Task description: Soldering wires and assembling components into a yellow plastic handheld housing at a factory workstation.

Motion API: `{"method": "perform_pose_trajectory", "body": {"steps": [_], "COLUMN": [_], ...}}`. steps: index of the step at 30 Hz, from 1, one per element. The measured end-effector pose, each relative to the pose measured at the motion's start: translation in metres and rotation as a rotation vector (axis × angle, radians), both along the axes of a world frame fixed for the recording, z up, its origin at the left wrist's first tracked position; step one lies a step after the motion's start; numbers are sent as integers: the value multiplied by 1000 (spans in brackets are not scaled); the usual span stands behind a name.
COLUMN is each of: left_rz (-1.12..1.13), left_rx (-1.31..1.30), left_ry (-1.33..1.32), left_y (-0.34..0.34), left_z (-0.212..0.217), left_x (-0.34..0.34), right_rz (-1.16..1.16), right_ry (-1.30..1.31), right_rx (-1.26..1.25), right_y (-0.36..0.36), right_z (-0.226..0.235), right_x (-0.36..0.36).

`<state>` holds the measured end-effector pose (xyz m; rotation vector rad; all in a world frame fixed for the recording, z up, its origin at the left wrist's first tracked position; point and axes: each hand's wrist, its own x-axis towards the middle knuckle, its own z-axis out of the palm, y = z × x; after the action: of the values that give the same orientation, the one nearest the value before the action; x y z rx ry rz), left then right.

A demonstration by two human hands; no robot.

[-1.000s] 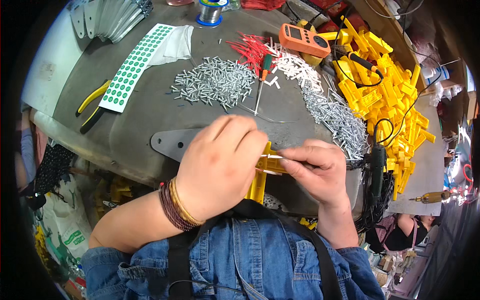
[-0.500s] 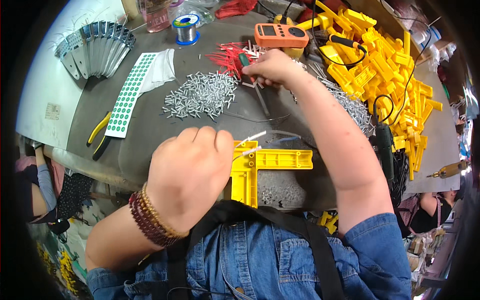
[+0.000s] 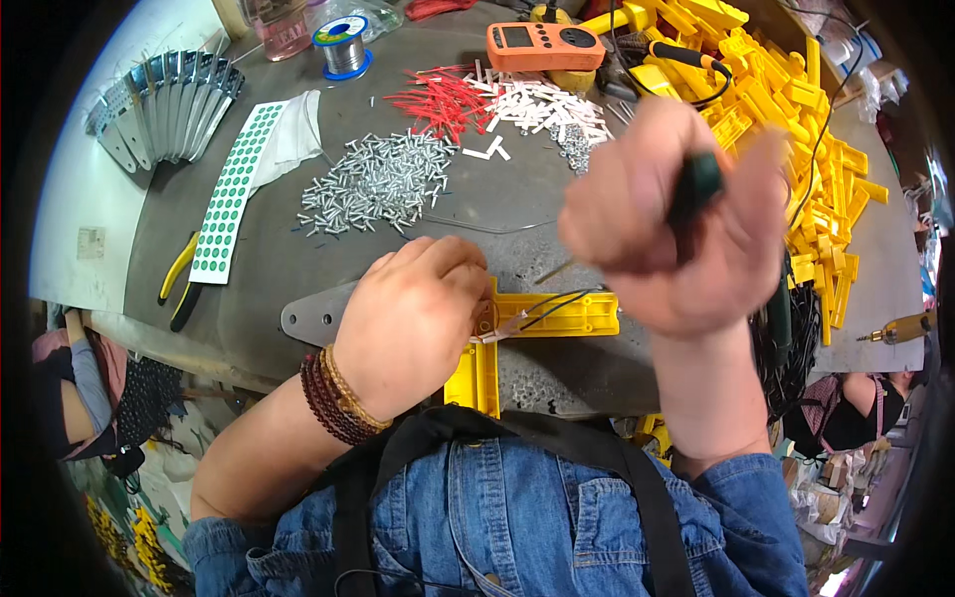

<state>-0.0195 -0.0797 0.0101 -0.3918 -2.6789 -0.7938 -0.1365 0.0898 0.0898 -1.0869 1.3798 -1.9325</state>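
My left hand (image 3: 413, 313) is closed at the end of a yellow plastic housing (image 3: 587, 314), its fingertips partly hidden. A grey metal blade (image 3: 310, 318) with holes sticks out to the left beneath that hand. Thin wires (image 3: 553, 306), one blue and one dark, run from white sleeves (image 3: 509, 328) across the housing. My right hand (image 3: 676, 219), blurred, is raised to the right of the housing, wrapped round a screwdriver (image 3: 699, 184) with a dark green handle. The screwdriver's thin shaft points down and left, its tip above the housing.
Beyond the hands lie piles of screws (image 3: 378, 184), red sleeves (image 3: 443, 102), white sleeves (image 3: 552, 104) and small nuts (image 3: 573, 149). An orange meter (image 3: 544, 48) and solder spool (image 3: 341, 47) stand behind. Yellow housings (image 3: 786, 139) heap at right; a sticker sheet (image 3: 237, 194), pliers (image 3: 181, 279) and blades (image 3: 169, 104) lie left.
My right hand has come back from the red sleeves toward me with the screwdriver. My left hand has moved slightly right onto the housing; the wires now lie lower over it and the blade shows.
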Motion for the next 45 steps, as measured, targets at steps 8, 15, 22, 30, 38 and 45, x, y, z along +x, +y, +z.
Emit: {"method": "perform_pose_trajectory", "body": {"steps": [8,15,22,30,38,45], "left_rz": [0,-378,-449,107,-201,-322], "left_rx": [107,730,590,1215,140,44], "left_ry": [46,-304,30,140,-125,53], "left_y": [-1,-32,2,-32,24,4], "left_z": [-9,23,63,34,27,32], "left_x": [3,-6,-45,-49,-11,17], "right_rz": [41,251,150,-212,-561,-462], "right_ry": [-4,-131,-485,-142,1062,1077], "right_rx": [106,212,66,-130,961,621], "right_y": [-21,-30,-43,-15,145,108], "right_z": [-25,-23,-84,-18,-58,-66], "right_x": [31,23,33,-18,22,21]}}
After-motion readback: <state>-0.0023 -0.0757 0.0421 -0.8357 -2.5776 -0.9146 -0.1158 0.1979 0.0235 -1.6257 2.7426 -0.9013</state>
